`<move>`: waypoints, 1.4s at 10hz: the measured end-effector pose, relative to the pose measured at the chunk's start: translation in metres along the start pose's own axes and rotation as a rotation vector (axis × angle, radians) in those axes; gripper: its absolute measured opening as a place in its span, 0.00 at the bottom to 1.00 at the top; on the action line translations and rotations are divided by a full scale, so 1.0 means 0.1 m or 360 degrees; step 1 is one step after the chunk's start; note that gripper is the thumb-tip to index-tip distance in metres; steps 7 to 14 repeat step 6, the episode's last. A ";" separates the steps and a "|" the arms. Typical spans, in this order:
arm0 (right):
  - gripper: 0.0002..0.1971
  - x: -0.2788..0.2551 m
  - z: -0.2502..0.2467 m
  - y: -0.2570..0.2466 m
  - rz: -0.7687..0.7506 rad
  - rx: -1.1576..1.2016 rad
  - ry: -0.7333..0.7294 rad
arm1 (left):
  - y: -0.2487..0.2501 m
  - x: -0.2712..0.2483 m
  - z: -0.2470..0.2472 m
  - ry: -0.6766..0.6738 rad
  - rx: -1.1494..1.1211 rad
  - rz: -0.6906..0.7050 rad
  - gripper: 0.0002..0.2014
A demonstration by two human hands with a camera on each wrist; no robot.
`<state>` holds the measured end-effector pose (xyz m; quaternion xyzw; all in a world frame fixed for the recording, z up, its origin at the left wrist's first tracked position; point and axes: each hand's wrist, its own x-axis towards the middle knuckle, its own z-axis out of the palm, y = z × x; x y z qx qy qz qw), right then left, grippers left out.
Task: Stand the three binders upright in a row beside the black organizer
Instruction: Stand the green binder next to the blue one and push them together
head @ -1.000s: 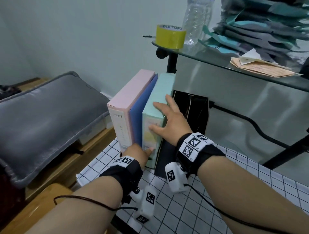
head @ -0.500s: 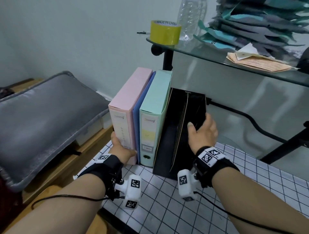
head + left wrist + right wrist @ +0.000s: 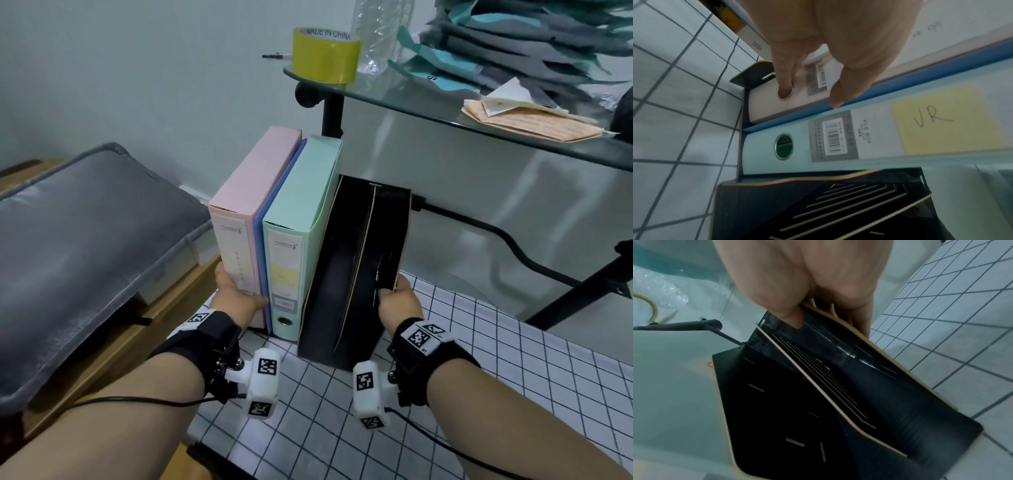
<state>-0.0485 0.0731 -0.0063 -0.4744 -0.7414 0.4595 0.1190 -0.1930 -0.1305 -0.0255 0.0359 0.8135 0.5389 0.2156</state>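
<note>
Three binders stand upright in a row on the checked table: pink binder (image 3: 246, 219) at the left, thin blue binder (image 3: 262, 246) in the middle, mint-green binder (image 3: 294, 253) against the black organizer (image 3: 356, 274). My left hand (image 3: 236, 291) grips the pink binder low down, fingers on its left side and thumb across the spine. In the left wrist view one finger (image 3: 784, 78) reaches the pink spine's ring hole, and the thumb tip lies at the blue binder (image 3: 890, 87). My right hand (image 3: 394, 291) pinches the organizer's right wall (image 3: 890, 369), thumb inside, fingers outside.
A glass shelf (image 3: 428, 102) overhangs the organizer, carrying a yellow tape roll (image 3: 325, 54), a plastic bottle (image 3: 380, 31) and stacked papers. A grey cushion (image 3: 85, 246) lies on a wooden bench at the left. A black cable (image 3: 496, 236) runs behind the organizer. Checked tablecloth (image 3: 513, 359) extends right.
My right hand left the green binder, went to the organizer's right wall, then slid forward along it. My left hand moved from under the binders to the pink binder's left side.
</note>
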 end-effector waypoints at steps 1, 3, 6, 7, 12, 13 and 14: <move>0.25 0.02 0.11 -0.02 -0.0004 0.0035 -0.0010 | -0.01 0.15 -0.07 -0.0010 -0.0032 0.0025 0.48; 0.24 -0.01 0.28 -0.10 0.0010 0.0050 -0.0111 | -0.03 0.38 -0.21 0.0024 -0.0191 0.0073 0.49; 0.36 -0.03 0.20 -0.11 0.0027 0.0048 -0.0205 | -0.07 0.28 -0.28 0.0024 -0.0096 0.0146 0.47; 0.36 -0.03 0.20 -0.11 0.0027 0.0048 -0.0205 | -0.07 0.28 -0.28 0.0024 -0.0096 0.0146 0.47; 0.36 -0.03 0.20 -0.11 0.0027 0.0048 -0.0205 | -0.07 0.28 -0.28 0.0024 -0.0096 0.0146 0.47; 0.36 -0.03 0.20 -0.11 0.0027 0.0048 -0.0205 | -0.07 0.28 -0.28 0.0024 -0.0096 0.0146 0.47; 0.36 -0.03 0.20 -0.11 0.0027 0.0048 -0.0205 | -0.07 0.28 -0.28 0.0024 -0.0096 0.0146 0.47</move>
